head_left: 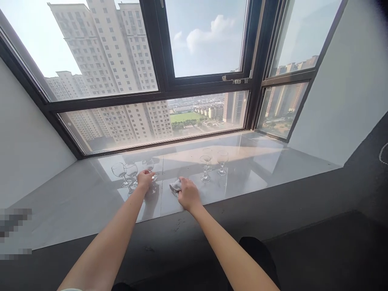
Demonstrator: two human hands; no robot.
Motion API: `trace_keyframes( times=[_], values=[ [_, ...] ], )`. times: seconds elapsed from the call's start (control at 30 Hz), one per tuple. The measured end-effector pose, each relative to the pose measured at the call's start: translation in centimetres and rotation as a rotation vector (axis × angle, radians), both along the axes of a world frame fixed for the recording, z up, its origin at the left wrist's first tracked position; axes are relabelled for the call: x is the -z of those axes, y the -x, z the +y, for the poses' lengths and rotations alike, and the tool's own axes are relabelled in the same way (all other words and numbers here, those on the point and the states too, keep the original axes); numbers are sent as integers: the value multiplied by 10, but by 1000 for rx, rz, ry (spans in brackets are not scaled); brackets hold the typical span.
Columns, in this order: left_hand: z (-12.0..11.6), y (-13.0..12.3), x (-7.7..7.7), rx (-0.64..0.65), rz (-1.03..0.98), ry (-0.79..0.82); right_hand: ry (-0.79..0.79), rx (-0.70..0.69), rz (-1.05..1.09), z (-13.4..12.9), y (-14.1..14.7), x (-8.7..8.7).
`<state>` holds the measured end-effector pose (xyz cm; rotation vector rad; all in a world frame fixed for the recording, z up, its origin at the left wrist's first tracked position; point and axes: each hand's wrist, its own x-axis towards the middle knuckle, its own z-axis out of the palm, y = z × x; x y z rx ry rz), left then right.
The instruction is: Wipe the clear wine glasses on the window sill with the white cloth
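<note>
My left hand (145,180) has its fingers closed round the stem of a clear wine glass (148,163), which stands upright on the tiled sill. Two more glasses, one at the far left (118,170) and one beside it (131,169), stand just left of that hand. A light grey cloth (175,186) is bunched under the fingers of my right hand (188,194), resting on the sill near its front edge. Further right are a glass nearer the front (205,176), another behind it (206,157) and a third (222,161) beside them.
The glossy tiled windowsill (242,178) runs across the view, with its front edge below my hands. Behind it rises a dark-framed window (163,96). White walls close off the sill on both sides.
</note>
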<state>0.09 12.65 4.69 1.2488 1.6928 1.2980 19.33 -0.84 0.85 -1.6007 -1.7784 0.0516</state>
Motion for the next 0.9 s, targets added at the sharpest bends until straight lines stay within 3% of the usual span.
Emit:
trace_keyframes(
  times=[0.2,0.3,0.43,0.9],
  values=[
    [-47,6,1,135,112,-31,-11,-20,69,-2,-1,1],
    [-81,6,9,175,303,-122,-12,-22,81,-2,-1,2],
    [-110,7,23,170,391,-189,-13,-20,86,-1,-1,4],
    [-119,5,32,189,483,-183,-14,-1,122,-2,-1,2]
  ],
)
